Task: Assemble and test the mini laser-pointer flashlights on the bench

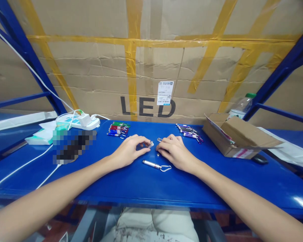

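Both hands (127,150) (176,153) curl — the right partly hides a clip (159,139).

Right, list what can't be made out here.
All in the head view:
Small piece in the left hand: too small and blurred to identify.
Right hand: its back hides anything under the palm.
Shipping label: print too small to read.
Plastic bottle: lower part behind the open cardboard box.
Dark item at left: masked by pixelation.

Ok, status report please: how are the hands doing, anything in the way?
Left hand pinching small shiny piece; right hand alongside, hold unclear. Silver tube lying nearer the body, untouched. Possible snag: tiny loose bit beside right hand.
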Demonstrator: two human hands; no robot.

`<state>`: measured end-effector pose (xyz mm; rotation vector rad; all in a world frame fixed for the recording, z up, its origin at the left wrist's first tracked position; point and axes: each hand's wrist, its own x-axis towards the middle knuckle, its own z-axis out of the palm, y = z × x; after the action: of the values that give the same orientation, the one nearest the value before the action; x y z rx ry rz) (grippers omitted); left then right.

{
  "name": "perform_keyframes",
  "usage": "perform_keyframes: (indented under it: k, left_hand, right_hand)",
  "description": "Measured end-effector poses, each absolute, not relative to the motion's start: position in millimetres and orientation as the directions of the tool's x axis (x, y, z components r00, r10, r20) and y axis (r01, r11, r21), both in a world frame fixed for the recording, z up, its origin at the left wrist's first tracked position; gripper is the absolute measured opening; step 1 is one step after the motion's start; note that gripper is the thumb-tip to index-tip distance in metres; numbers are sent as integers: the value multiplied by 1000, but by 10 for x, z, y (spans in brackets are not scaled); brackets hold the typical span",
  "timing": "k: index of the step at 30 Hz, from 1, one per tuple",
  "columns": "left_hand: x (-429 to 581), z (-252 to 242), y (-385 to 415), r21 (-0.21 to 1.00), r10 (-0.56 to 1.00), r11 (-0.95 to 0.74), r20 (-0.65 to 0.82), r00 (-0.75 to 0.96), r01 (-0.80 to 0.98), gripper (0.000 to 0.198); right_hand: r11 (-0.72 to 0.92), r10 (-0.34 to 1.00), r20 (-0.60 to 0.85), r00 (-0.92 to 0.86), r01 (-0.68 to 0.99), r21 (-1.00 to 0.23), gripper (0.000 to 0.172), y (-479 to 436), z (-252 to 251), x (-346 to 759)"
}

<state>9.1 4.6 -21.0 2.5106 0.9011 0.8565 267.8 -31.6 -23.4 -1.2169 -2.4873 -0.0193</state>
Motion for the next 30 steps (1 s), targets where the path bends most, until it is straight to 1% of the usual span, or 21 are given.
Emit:
perform_keyframes:
  k: [4, 7, 12, 15, 18, 23, 27, 30]
  left_hand:
    - [85, -212, 51, 488, 662, -742, 428, 615, 459, 16]
    - [85, -206, 52, 488, 663, -742, 430, 613, 460, 16]
    - [83, -201, 55, 485, 663, -742, 433, 610, 462, 17]
    - [78, -203, 54, 495, 671, -734, 427, 606, 464, 17]
    - [77, -205, 52, 491, 670, -735, 423, 610, 467, 16]
    - [78, -203, 53, 488, 669, -736, 418, 614, 469, 16]
    - [78, -197, 54, 496, 670, -736, 429, 607, 462, 15]
    - [79, -196, 53, 501, 670, -734, 426, 608, 458, 15]
  right_hand:
    - [635, 766, 295, -571, 743, -211, 18, -340, -200, 2675]
    - [650, 757, 268, -596, 725, -225, 21, -366, -152, 2680]
    - [715, 698, 254, -669, 668, -206, 20, -387, -96, 2713]
    - [743, 669, 255, -699, 638, -202, 24, -379, -97, 2730]
    - [741, 671, 259, -695, 643, -194, 28, -374, -109, 2730]
    - [709, 705, 246, -666, 679, -192, 24, -386, -103, 2729]
    - [740, 670, 240, -703, 658, -138, 20, -385, -76, 2764]
    - [751, 657, 235, -716, 647, -129, 23, -384, -69, 2783]
